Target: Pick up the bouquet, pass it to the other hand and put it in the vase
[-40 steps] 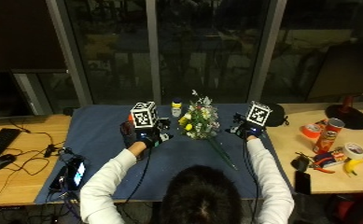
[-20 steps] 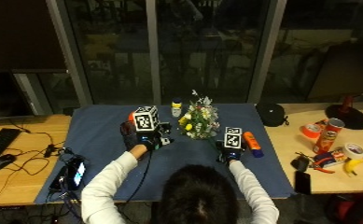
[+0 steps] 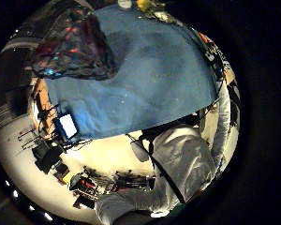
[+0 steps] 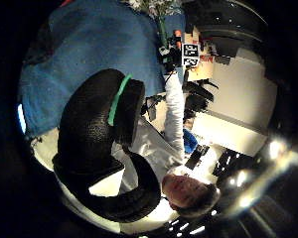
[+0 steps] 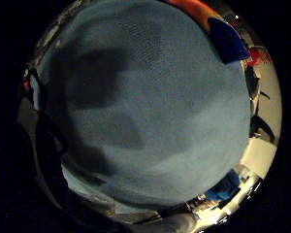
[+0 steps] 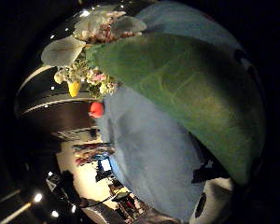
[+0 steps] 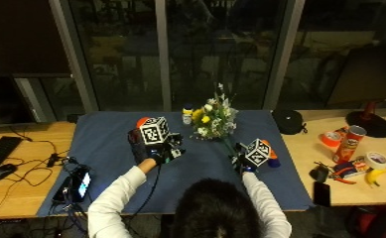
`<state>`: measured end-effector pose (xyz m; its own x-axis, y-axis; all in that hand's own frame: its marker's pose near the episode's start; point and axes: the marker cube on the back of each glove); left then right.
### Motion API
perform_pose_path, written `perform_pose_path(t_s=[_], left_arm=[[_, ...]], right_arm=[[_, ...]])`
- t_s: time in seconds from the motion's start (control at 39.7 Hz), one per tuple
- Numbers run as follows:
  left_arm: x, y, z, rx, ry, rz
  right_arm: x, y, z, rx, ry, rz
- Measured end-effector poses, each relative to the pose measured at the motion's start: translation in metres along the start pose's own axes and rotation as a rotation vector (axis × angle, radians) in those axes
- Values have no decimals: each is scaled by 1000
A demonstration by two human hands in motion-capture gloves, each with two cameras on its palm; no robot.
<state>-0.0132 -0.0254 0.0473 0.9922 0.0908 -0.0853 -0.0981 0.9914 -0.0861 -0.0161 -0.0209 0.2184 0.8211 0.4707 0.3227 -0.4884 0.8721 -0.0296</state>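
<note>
Person is wearing white long sleeves (image 7: 113, 196) and a black glove on each hand: left hand (image 7: 152, 148), right hand (image 7: 245, 159); hair (image 7: 212, 210) appearing dark.

No wording, number or brand name could be read anywhere in these views. The red can (image 7: 349, 144) at the right of the outside view, standing on the wooden desk (image 7: 371, 191), carried a printed label, perhaps a snack brand, but its letters were too small to make out. The lit phone screen (image 7: 84, 181) at the lower left showed only a glow, with no legible characters.
</note>
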Motion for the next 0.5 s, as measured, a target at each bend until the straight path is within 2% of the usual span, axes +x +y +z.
perform_pose_path(t_s=[0.15, 0.3, 0.4, 0.5], left_arm=[[4, -12, 9, 196, 186, 77], [1, -35, 7, 358, 412, 84], [1, -41, -2, 406, 425, 58], [-1, -48, -10, 435, 444, 27]], right_arm=[[-26, 15, -25, 45, -277, -13], [-62, 21, -71, 255, -480, -108], [-71, -1, -86, 430, -596, -209], [-81, -7, -96, 462, -738, -215]])
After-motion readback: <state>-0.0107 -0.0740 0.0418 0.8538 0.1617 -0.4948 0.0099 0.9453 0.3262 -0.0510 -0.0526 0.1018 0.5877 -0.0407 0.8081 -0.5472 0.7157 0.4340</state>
